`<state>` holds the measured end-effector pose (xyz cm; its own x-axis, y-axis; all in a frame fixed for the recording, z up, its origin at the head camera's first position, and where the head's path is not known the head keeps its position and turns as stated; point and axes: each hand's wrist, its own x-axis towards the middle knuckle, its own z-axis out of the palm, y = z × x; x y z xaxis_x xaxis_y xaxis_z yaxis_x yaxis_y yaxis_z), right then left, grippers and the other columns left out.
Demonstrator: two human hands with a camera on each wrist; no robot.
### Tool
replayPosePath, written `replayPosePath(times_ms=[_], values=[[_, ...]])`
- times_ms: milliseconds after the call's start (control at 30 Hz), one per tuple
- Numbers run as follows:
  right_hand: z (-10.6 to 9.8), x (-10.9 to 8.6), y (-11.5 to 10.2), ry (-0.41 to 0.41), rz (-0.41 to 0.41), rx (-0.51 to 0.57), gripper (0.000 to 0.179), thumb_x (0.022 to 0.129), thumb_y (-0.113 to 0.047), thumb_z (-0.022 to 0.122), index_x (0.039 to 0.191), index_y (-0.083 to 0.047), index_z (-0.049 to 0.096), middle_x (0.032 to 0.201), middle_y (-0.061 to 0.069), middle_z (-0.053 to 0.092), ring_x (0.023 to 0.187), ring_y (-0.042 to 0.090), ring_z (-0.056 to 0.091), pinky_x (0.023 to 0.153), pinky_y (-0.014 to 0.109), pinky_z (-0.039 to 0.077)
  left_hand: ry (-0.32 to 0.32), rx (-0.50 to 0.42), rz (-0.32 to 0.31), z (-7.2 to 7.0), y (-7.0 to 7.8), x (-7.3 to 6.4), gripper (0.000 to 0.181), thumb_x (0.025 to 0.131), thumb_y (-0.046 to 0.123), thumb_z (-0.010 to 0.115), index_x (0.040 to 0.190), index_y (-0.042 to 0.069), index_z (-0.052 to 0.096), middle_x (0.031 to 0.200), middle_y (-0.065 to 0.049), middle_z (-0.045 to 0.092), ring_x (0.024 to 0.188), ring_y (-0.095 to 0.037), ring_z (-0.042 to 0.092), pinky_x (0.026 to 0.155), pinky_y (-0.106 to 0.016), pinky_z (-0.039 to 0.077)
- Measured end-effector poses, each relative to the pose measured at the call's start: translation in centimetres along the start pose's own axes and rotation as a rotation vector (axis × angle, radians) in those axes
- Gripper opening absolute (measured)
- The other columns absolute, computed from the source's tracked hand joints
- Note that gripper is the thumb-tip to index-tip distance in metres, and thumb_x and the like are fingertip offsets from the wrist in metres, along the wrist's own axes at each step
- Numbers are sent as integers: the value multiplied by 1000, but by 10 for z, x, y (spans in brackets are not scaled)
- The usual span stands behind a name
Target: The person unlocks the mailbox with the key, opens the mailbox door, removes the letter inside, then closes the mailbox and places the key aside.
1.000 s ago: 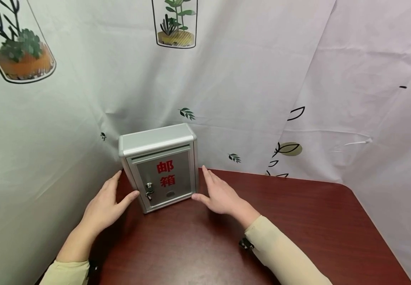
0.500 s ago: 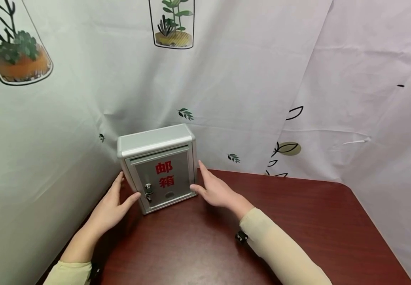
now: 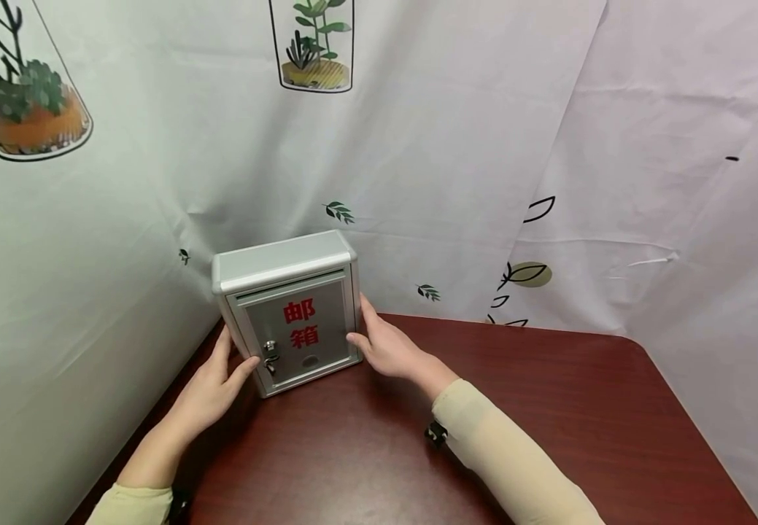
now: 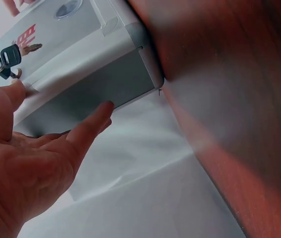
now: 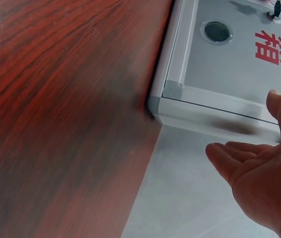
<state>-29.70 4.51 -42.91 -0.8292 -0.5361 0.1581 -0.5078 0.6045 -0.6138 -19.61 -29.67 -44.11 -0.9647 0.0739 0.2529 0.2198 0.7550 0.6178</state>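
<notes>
A silver metal mailbox (image 3: 300, 321) stands upright on the table, with red characters on its front door. A keyed lock (image 3: 270, 354) sits at the left of the door, its keys (image 4: 9, 59) hanging from it. My left hand (image 3: 208, 390) is at the box's left side, its thumb on the front edge and its fairly straight fingers along the side wall. My right hand (image 3: 392, 348) is at the right side, thumb near the front edge. In the right wrist view its extended fingers (image 5: 225, 158) lie close beside the side wall; contact is hard to tell.
The dark red wooden table (image 3: 516, 415) stretches forward and to the right. Pale cloth (image 3: 431, 182) printed with plants and leaves hangs close behind and to the left of the mailbox. A narrow strip of table lies between the box and the left cloth.
Both hands have moved in against the mailbox's sides, the right hand shifting left and slightly upward. The whole view has shifted slightly; the box seems to stay in place.
</notes>
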Motion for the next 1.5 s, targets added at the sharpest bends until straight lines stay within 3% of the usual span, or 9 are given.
replayPosePath(times_ms=[333,800,1133,1500], values=[[0,4,2,14,-5,20,79,120,-29,54,180,-9,7,169,24,49,152,35,53,123,53,45,19,8,-16,5,1,-2,94,117,35,62,180,12,-4,163,-41,43,140,-65,52,109,-78,44],[-2,4,3,18,27,4,75,120,-29,53,180,-10,12,171,21,47,154,34,52,123,53,45,21,0,-31,6,3,-2,90,118,36,58,180,13,-3,163,-40,44,140,-66,51,109,-79,43],[-4,4,7,29,30,9,77,120,-32,53,181,-15,9,168,20,51,149,34,56,120,54,49,56,-23,16,10,1,0,85,118,31,59,179,7,5,169,-38,37,143,-65,48,112,-78,41],[-5,-1,8,42,26,48,79,119,-30,55,181,-18,8,170,18,49,149,34,56,121,54,47,84,-45,56,13,2,2,83,117,26,61,180,8,9,161,-38,48,134,-63,59,109,-77,45]])
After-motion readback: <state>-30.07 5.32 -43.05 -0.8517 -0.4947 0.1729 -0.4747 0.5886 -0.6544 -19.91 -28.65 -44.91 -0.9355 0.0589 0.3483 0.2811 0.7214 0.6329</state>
